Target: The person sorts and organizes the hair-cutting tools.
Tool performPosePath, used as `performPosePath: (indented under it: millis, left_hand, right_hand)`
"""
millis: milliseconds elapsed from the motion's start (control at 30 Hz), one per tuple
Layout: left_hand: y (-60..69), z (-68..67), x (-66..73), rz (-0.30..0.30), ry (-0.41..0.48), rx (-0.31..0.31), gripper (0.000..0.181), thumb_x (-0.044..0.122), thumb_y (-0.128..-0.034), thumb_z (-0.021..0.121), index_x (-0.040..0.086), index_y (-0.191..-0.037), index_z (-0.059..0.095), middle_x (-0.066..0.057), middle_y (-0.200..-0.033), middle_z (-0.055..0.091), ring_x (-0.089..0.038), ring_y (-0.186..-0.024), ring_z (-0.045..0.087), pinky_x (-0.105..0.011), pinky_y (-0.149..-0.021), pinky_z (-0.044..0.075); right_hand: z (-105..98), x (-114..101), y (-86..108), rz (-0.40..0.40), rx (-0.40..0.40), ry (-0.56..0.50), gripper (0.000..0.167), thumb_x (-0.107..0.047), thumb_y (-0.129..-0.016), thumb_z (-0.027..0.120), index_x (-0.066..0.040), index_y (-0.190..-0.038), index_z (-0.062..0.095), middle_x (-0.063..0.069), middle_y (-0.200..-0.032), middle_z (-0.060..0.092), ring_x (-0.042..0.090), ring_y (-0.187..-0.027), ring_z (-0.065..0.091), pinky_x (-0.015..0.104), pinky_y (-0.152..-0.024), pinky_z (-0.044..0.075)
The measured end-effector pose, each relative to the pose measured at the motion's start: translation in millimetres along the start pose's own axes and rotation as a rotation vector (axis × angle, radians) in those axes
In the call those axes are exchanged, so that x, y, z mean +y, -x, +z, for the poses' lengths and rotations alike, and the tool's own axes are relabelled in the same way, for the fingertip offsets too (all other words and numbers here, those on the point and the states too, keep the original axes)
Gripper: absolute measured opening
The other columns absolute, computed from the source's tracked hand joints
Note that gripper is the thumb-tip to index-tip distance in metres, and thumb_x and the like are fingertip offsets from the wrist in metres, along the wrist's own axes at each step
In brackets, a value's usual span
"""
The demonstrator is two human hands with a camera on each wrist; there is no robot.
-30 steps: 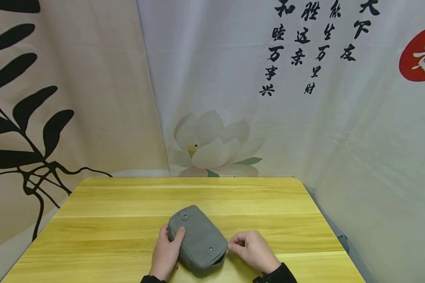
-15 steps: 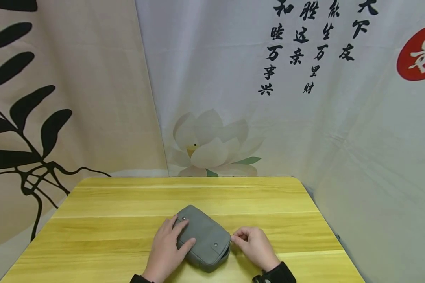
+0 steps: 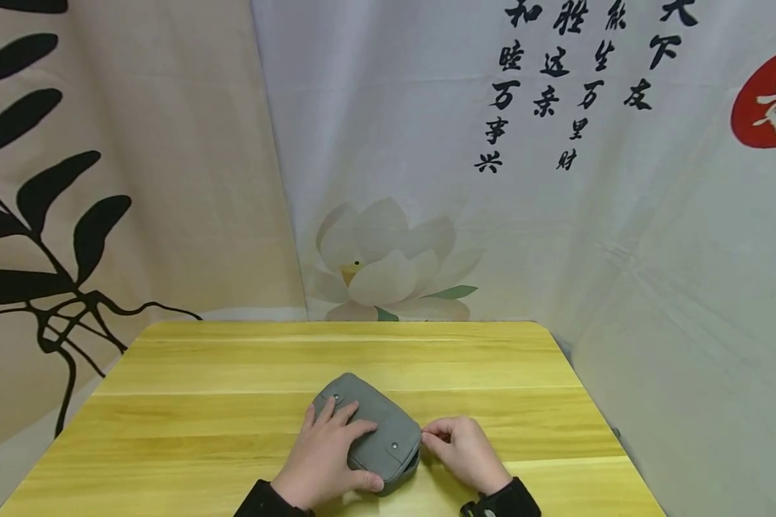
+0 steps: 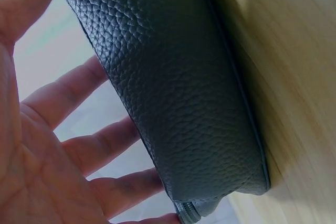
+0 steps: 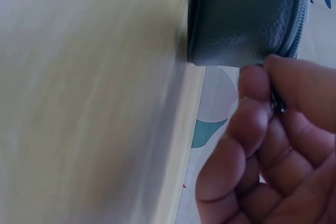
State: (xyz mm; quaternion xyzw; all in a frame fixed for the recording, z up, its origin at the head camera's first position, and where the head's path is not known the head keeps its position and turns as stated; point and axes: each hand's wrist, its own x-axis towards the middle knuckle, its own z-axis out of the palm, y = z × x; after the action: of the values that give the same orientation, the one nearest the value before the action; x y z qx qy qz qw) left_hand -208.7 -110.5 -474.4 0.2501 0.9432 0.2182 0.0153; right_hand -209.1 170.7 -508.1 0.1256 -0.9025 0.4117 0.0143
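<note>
A grey pebbled-leather zip pouch [image 3: 381, 424] lies on the table, with two snap studs on its upper face. My left hand [image 3: 330, 449] rests spread over that face, fingers fairly straight, the thumb by the near corner. In the left wrist view, the fingers [image 4: 79, 85] reach across the pouch's top edge and its side wall [image 4: 168, 87] faces the camera. My right hand [image 3: 465, 449] is at the pouch's right end, thumb and forefinger pinching the small dark zipper pull [image 5: 277, 102]. The zipper teeth [image 5: 299, 17] run along the upper edge. A dark gap shows at the near right corner.
The wooden table [image 3: 233, 416] has a light yellow grain, and its far edge meets a hanging cloth backdrop [image 3: 427, 143] with a printed lotus and black characters. More cloth [image 3: 698, 287] hangs on the right.
My left hand has shifted from gripping the pouch's left side to lying spread across its top. The pouch has moved slightly right, and my right hand has stayed at its right end.
</note>
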Motion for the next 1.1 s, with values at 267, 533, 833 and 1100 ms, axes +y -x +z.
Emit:
performPosePath:
  millis: [267, 533, 833, 1100]
  left_hand:
    - [-1.3, -1.9, 0.3, -0.011, 0.000, 0.002, 0.086, 0.080, -0.0678, 0.085, 0.028, -0.136, 0.073, -0.018, -0.156, 0.058, -0.062, -0.148, 0.041, -0.089, -0.114, 0.026]
    - [-0.8, -1.8, 0.4, -0.020, 0.004, -0.002, 0.086, 0.079, -0.0681, 0.086, 0.028, -0.135, 0.073, -0.018, -0.156, 0.058, -0.062, -0.148, 0.041, -0.088, -0.115, 0.027]
    - [-1.0, -2.4, -0.8, -0.016, 0.022, -0.015, 0.086, 0.080, -0.0668, 0.086, 0.029, -0.135, 0.073, -0.017, -0.157, 0.057, -0.061, -0.149, 0.040, -0.089, -0.114, 0.025]
    - [-0.9, -1.2, -0.8, -0.016, 0.022, -0.016, 0.086, 0.080, -0.0656, 0.087, 0.030, -0.134, 0.074, -0.016, -0.157, 0.057, -0.059, -0.150, 0.040, -0.089, -0.114, 0.026]
  right_hand:
    - [-4.4, -0.5, -2.0, -0.027, -0.036, 0.010, 0.012, -0.023, -0.099, 0.078, -0.024, -0.089, 0.085, -0.010, -0.088, 0.080, -0.005, -0.078, 0.063, 0.019, -0.068, 0.051]
    - [-6.1, 2.2, -2.2, -0.052, -0.066, 0.024, 0.012, -0.021, -0.099, 0.078, -0.022, -0.091, 0.086, -0.010, -0.091, 0.081, -0.007, -0.078, 0.062, 0.018, -0.068, 0.052]
    - [-9.4, 1.2, 0.1, -0.078, -0.099, 0.005, 0.011, -0.021, -0.098, 0.079, -0.024, -0.091, 0.087, -0.007, -0.084, 0.081, -0.006, -0.072, 0.061, 0.018, -0.063, 0.050]
    - [-12.7, 2.1, 1.8, -0.122, -0.115, 0.007, 0.012, -0.020, -0.097, 0.080, -0.022, -0.088, 0.086, -0.006, -0.078, 0.079, -0.007, -0.065, 0.056, 0.017, -0.057, 0.047]
